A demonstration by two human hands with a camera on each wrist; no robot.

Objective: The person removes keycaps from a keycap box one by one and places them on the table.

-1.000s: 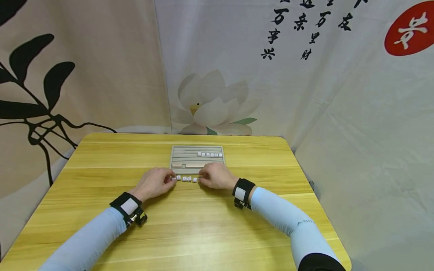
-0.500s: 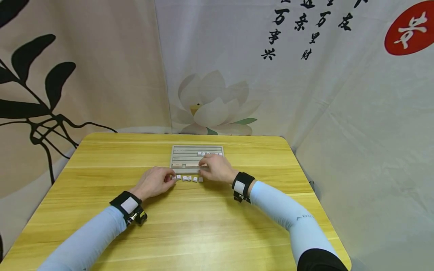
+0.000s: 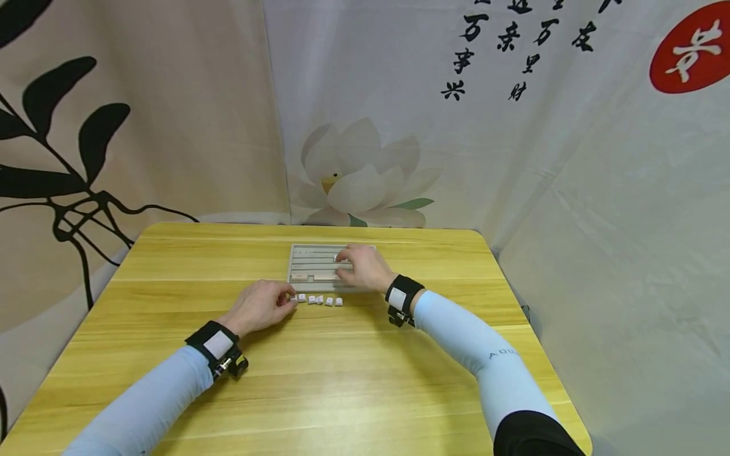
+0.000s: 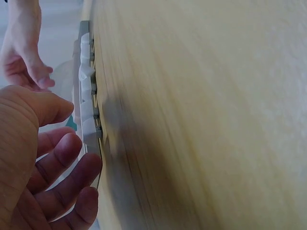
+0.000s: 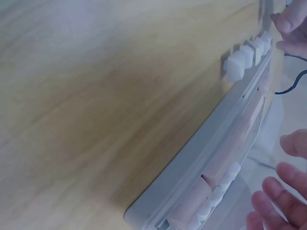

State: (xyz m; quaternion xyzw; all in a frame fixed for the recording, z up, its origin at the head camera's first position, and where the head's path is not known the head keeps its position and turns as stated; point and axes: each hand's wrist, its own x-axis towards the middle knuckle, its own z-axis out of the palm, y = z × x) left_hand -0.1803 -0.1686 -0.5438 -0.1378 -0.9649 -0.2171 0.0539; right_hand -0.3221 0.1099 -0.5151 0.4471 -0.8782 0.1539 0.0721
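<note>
A shallow grey plastic keycap tray with ridged rows lies flat in the middle of the yellow wooden surface, its long side facing the person, so both hands can reach it without stretching. Just in front of its near edge a short row of small white square keycaps sits side by side on the wood, apart from the tray, laid out where either hand can take one.

The left hand rests on the surface at the left end of that row, fingers loosely curled with the thumb and forefinger tips at the end keycap; whether they actually pinch it cannot be told. The right hand is over the right part of the tray, fingers bent down toward an upper row where white keycaps stand; the right wrist view shows the fingertips spread and apart above the tray, and it is unclear whether a keycap is between them.

Compared with a second ago, the right hand has left the right end of the loose row and moved forward onto the tray, now covering the line of keycaps seated there. The left hand and the loose row have stayed put.
</note>
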